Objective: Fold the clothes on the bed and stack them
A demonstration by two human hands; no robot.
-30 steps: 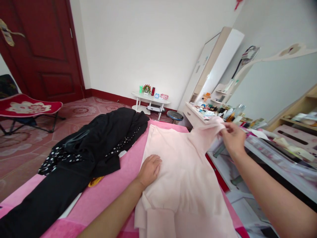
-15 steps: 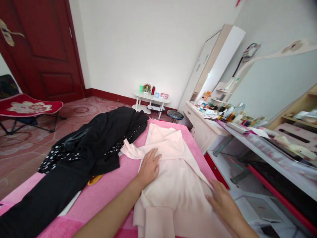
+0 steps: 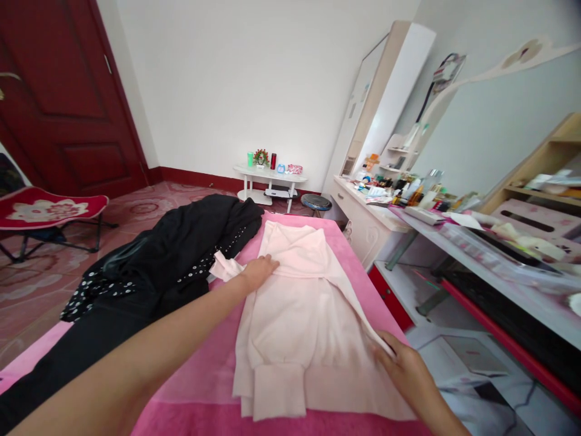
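Note:
A pale pink long-sleeved sweater [image 3: 290, 315] lies spread on the pink bed cover [image 3: 200, 375], its top part folded over and a ribbed cuff toward me. One sleeve end pokes out at the left, by the black clothes. My left hand [image 3: 261, 271] rests on the folded part near that sleeve, fingers stretched over the fabric. At the sweater's right edge, my right hand [image 3: 394, 357] pinches the cloth between thumb and fingers, lifting it slightly.
Black clothes [image 3: 181, 242] with white-dotted fabric lie in a heap to the left. A dressing table [image 3: 363, 218] crowded with bottles and a shelf desk stand at the right. Ahead are a small white table [image 3: 272, 174] and a round stool [image 3: 316, 201]; a red folding chair [image 3: 49, 209] is far left.
My left hand has moved up and left across the sweater toward the sleeve. My right hand stays at the right edge, holding the cloth. The view has shifted slightly.

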